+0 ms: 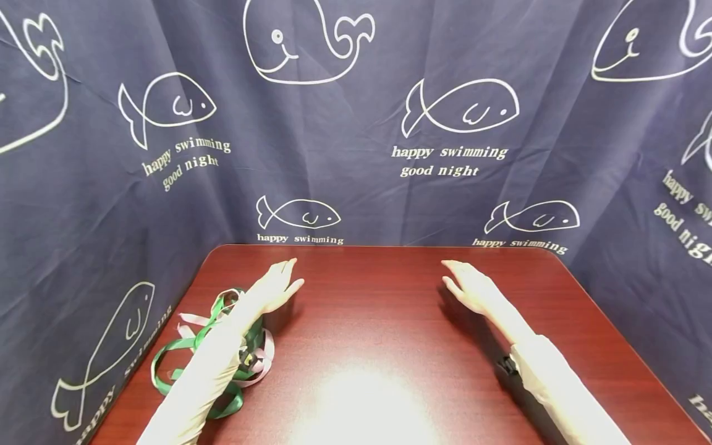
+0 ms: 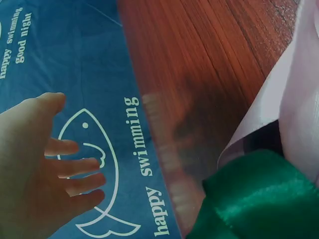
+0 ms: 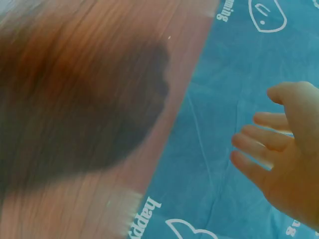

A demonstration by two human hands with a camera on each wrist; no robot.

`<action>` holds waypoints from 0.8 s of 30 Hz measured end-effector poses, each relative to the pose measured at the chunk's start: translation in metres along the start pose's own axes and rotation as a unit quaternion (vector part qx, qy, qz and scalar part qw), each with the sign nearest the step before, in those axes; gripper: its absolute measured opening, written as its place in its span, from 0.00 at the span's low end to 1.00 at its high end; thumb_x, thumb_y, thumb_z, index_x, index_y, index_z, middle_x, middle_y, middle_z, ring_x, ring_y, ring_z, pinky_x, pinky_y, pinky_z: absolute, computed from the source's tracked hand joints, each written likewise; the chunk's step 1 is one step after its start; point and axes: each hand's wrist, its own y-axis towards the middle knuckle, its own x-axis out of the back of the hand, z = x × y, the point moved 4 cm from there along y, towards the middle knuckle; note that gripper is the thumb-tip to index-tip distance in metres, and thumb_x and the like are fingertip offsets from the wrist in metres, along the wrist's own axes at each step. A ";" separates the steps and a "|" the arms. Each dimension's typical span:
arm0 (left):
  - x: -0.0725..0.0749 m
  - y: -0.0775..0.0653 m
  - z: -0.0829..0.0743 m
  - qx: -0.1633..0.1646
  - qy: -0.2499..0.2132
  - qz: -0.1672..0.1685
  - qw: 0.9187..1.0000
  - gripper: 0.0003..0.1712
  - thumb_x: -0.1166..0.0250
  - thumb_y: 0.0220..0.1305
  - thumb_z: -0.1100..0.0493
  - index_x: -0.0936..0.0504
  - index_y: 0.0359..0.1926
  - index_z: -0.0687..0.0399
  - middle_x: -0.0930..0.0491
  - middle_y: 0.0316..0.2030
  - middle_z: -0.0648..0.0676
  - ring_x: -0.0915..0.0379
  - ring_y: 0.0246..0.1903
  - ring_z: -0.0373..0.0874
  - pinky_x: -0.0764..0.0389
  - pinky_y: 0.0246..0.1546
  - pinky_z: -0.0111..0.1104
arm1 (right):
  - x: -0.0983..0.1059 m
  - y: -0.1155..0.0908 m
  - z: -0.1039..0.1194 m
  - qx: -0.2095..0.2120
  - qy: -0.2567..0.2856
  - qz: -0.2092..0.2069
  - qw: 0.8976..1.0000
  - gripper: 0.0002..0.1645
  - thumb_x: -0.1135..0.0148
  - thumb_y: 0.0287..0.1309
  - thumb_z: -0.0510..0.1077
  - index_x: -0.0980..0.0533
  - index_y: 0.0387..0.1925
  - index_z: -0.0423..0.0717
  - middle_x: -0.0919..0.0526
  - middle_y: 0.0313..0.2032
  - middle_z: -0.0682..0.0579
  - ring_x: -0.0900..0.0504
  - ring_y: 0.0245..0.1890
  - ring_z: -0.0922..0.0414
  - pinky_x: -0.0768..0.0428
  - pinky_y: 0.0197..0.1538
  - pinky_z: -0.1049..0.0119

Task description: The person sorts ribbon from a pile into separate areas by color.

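Observation:
My left hand [image 1: 271,288] is held out over the left part of the table, its fingers extended and the thumb apart, holding nothing. Beneath and beside the left forearm lies a loose heap of green ribbon [image 1: 162,371] and pale pink ribbon [image 1: 269,349], partly hidden by the sleeve. In the left wrist view the green ribbon [image 2: 269,194] and pink ribbon [image 2: 264,94] loom close at the right, away from the fingers. Over the right side of the table my right hand [image 1: 471,288] reaches forward, fingers extended, with nothing in its grasp.
The reddish-brown wooden table [image 1: 367,309] has rounded far corners and a bright glare near its front. Dark blue curtain [image 1: 356,142] with white fish and whale drawings hangs behind and along both sides. A small black object [image 1: 507,365] shows at the right cuff.

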 end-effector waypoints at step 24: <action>0.011 -0.006 0.000 -0.047 -0.078 0.011 0.996 0.19 0.44 0.68 0.56 0.23 0.53 0.64 0.19 0.50 0.63 0.25 0.55 0.58 0.29 0.58 0.50 | -0.006 0.023 0.041 0.066 0.056 0.031 0.996 0.14 0.44 0.61 0.41 0.20 0.45 0.38 0.14 0.42 0.44 0.17 0.45 0.45 0.23 0.52 0.48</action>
